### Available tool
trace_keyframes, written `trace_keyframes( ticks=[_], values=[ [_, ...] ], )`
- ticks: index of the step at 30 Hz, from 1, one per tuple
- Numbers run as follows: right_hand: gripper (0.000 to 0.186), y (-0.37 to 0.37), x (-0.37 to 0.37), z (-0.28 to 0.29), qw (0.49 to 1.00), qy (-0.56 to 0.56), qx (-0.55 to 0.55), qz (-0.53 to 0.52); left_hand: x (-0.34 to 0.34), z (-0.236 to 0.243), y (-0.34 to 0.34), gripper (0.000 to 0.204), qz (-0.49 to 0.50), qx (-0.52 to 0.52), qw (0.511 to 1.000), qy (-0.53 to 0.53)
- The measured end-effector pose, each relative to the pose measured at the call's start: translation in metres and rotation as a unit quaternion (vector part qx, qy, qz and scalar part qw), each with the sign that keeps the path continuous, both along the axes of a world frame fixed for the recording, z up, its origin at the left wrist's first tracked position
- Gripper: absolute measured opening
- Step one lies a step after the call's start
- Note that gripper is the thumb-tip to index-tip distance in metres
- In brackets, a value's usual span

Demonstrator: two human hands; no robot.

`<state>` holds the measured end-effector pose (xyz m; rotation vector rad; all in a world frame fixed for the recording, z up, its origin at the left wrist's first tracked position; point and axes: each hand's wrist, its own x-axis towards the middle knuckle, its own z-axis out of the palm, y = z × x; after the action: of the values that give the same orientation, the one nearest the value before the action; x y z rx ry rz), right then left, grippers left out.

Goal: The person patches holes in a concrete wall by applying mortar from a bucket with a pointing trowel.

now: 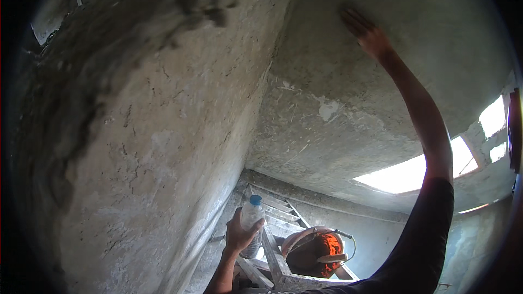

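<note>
My left hand [238, 234] is wrapped around a clear plastic bottle [251, 213] with a blue cap, held upright low in the picture. Far above it, my right arm stretches up and my right hand [369, 34] lies against the grey plastered surface [436, 38]. Its fingers reach out long and are slightly blurred. Around that hand the plaster looks darker and smoother than lower down, where a pale chipped patch [328, 110] shows.
Below stands a ladder-like wooden frame [277, 256]. An orange bucket [291, 239] with dark contents, and a tool handle [332, 258] across its rim, rests by it. A rough wall [158, 147] rises on the left. Bright openings [395, 177] break the right side.
</note>
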<state>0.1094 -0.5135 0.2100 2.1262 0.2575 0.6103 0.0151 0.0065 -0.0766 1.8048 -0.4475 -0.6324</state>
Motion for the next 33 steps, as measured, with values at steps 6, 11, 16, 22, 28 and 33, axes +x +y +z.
trace_keyframes(
  ticks=[6,11,16,22,28,33],
  values=[
    [0.054,0.049,-0.028,-0.013,0.933,-0.044,0.248,-0.256,-0.001,0.001,0.016,0.05,0.01,0.017,1.0,0.002],
    [0.058,0.035,0.004,0.037,0.934,-0.315,0.163,0.038,0.002,0.01,0.003,0.051,-0.018,0.008,1.0,-0.013],
    [0.05,0.009,0.043,-0.072,0.867,-0.248,0.42,-0.106,0.007,0.014,0.002,0.051,-0.009,0.013,1.0,-0.026],
    [0.026,0.068,0.015,-0.16,0.933,0.037,0.351,-0.074,0.006,0.008,0.004,0.051,-0.01,0.008,1.0,-0.02],
    [0.036,0.036,0.031,-0.009,0.902,-0.306,0.298,0.059,-0.007,0.004,-0.005,0.053,-0.044,0.019,0.999,-0.005],
    [0.056,0.049,0.069,-0.003,0.894,-0.33,0.303,0.018,-0.002,0.009,-0.012,0.056,-0.068,0.0,0.998,-0.014]
  ],
)
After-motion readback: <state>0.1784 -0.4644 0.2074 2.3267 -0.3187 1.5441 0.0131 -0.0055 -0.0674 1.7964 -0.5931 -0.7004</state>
